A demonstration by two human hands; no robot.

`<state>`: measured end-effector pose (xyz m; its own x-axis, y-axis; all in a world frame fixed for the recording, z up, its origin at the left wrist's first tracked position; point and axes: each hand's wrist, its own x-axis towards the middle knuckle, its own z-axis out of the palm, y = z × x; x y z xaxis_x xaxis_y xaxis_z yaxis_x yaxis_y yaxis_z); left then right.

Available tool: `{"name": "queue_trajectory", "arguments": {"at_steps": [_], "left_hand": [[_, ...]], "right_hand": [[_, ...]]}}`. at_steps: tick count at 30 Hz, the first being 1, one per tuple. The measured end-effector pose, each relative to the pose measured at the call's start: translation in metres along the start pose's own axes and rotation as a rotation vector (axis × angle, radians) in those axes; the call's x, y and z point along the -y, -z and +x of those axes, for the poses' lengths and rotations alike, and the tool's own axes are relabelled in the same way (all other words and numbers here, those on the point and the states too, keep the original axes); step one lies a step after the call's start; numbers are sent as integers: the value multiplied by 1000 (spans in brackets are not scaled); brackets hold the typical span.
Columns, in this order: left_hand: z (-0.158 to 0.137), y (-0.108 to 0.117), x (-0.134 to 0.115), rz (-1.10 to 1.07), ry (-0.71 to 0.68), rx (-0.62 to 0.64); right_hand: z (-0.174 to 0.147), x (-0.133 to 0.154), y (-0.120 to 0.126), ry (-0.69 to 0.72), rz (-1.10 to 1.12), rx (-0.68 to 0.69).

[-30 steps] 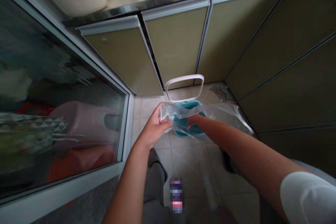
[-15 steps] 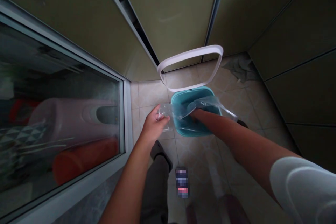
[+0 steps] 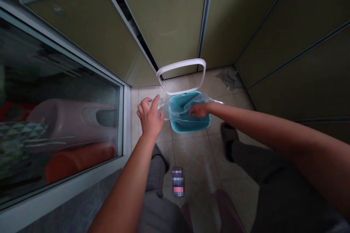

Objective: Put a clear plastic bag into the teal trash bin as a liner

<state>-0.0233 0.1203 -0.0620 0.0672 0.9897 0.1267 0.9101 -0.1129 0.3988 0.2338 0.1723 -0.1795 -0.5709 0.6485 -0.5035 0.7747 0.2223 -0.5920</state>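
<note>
Over the teal bin, its mouth draped with a clear plastic bag, your right hand has risen into view, grip unclear; your left hand has spread at left, so the bag could slip inside.

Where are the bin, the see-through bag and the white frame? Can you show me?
Bin (image 3: 189, 127): head view, on the wall nearest the person.
Bag (image 3: 164, 109): head view, on the part beyond the bin's left rim.
Frame (image 3: 182, 63): head view, on its upper bar.
</note>
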Motion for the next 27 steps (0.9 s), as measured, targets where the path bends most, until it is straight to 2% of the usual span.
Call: {"name": "queue_trajectory", "arguments": {"at_steps": [2, 4, 7, 10, 15, 20, 27], "left_hand": [[-6, 2, -5, 15, -173, 128], [-12, -3, -5, 27, -296, 272], [-21, -16, 3, 88, -339, 407], [-29, -28, 12, 170, -325, 470], [-34, -43, 19, 247, -284, 533], [-36, -52, 24, 242, -251, 602], [-49, -69, 47, 206, -236, 712]], "right_hand": [[-36, 1, 14, 6, -43, 32], [-71, 1, 22, 13, -79, -30], [-114, 0, 22, 11, -136, -133], [-137, -4, 10, -33, -173, -170], [-144, -17, -13, -123, -210, -155], [-147, -27, -26, -169, -188, -154], [-140, -37, -48, -118, -172, -119]]}}
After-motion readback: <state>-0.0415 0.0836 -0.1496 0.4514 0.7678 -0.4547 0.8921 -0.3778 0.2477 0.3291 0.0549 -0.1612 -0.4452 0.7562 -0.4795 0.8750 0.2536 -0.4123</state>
